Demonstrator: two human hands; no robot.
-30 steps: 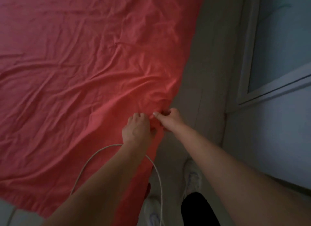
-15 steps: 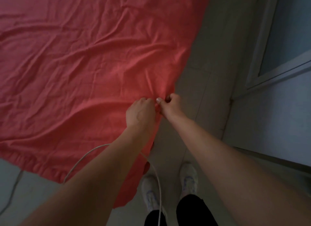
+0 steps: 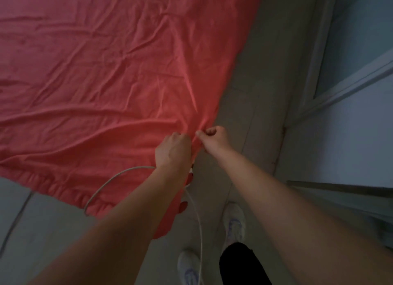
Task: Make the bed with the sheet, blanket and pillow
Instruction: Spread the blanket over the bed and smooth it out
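A wrinkled red sheet [image 3: 110, 76] spreads across the upper left of the view, with its gathered lower edge hanging over the floor. Both hands hold it at its right edge, close together. My left hand [image 3: 173, 152] is closed on the fabric from above. Just to its right, my right hand [image 3: 212, 139] pinches the sheet's edge between thumb and fingers. Folds radiate from the gripped spot. No blanket or pillow is visible.
A white cable [image 3: 119, 178] loops from under my left wrist and runs down past my white shoes [image 3: 234, 223]. Grey tiled floor [image 3: 244, 119] lies to the right of the sheet. A window frame and wall [image 3: 340, 93] close off the right side.
The view has drifted, and both hands kept their grip on the sheet edge, staying close together. More of the sheet's lower hem and the floor beneath it shows now.
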